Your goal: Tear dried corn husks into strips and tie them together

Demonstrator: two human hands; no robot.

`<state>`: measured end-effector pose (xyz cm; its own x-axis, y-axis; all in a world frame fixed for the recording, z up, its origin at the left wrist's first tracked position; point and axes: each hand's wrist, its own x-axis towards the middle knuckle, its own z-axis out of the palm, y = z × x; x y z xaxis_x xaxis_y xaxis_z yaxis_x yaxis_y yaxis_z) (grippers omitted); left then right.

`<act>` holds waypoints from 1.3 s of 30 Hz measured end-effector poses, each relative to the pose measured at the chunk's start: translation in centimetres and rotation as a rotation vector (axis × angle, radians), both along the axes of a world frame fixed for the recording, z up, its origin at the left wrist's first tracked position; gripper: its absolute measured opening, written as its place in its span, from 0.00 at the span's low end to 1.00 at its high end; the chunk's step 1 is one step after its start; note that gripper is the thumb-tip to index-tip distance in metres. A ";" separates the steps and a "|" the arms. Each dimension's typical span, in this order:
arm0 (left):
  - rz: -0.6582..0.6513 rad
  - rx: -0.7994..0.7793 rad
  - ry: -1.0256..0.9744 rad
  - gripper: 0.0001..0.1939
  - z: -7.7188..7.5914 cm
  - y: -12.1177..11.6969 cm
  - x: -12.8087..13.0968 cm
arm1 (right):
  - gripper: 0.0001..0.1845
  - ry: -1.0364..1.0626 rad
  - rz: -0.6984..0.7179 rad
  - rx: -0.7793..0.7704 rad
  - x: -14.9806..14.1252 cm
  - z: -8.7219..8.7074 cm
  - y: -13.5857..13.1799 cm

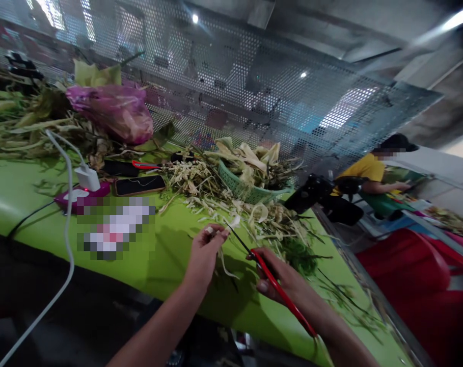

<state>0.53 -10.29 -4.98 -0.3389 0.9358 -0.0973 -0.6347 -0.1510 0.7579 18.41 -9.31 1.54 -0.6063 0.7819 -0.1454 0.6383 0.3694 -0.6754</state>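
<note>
My left hand (pixel 204 250) is closed in a pinch on a pale strip of dried husk (pixel 226 266), which dangles below the fingers. A white, curled end (pixel 235 222) shows just beyond the fingertips, by the blade. In my right hand (pixel 279 280) is a pair of red-handled scissors (pixel 279 288), its dark blades pointing up and left towards the left fingertips. Whether the blades touch the strip I cannot make out. Loose pale husk scraps (pixel 200 183) lie on the green table (pixel 170 267) just past both hands.
Behind the scraps stands a green basket (pixel 237 181) heaped with dried husks. Leftward are a phone (pixel 140 185), a purple power socket (pixel 82 199) with a white cable and a pink plastic bag (pixel 112 109). Red chairs (pixel 407 270) and a person in yellow (pixel 364 171) are at right.
</note>
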 end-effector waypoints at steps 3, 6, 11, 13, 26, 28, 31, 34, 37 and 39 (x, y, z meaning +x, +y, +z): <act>-0.018 -0.012 0.043 0.08 0.1 -0.1 -0.1 | 0.19 0.002 -0.001 0.008 -0.7 -0.3 0.2; -0.029 -0.018 0.078 0.08 0.2 -0.2 -0.2 | 0.18 0.015 -0.014 0.022 -0.8 -0.6 0.4; -0.046 -0.018 0.092 0.08 0.1 -0.4 -0.2 | 0.16 0.015 -0.027 0.061 -0.6 -1.0 0.6; -0.046 -0.008 0.087 0.08 0.1 -0.4 -0.2 | 0.16 0.025 -0.030 0.065 -0.5 -1.1 0.7; -0.130 -0.130 0.063 0.12 0.4 -0.7 -0.4 | 0.12 0.197 -0.247 -0.030 -0.9 -1.0 0.6; -0.167 -0.153 0.087 0.13 0.5 -0.8 -0.4 | 0.13 0.210 -0.270 -0.041 -0.5 -0.8 0.6; -0.188 -0.102 0.142 0.12 0.6 -1.0 -0.4 | 0.17 0.232 -0.271 -0.045 -0.2 -0.4 0.7; -0.219 -0.033 0.171 0.14 0.7 -1.1 -0.4 | 0.20 0.317 -0.279 -0.020 -0.2 0.0 0.9; -0.314 -0.005 0.243 0.23 0.6 -0.9 -0.6 | 0.24 0.417 -0.287 -0.041 -0.6 0.2 1.2; -0.389 0.028 0.332 0.30 0.6 -0.8 -0.7 | 0.28 0.469 -0.284 -0.084 -1.0 0.2 1.4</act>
<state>-0.21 -11.12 -4.33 0.0269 0.9995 -0.0165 -0.3734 0.0253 0.9273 17.43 -7.95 1.73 -0.3880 0.9214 0.0203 0.3291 0.1591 -0.9308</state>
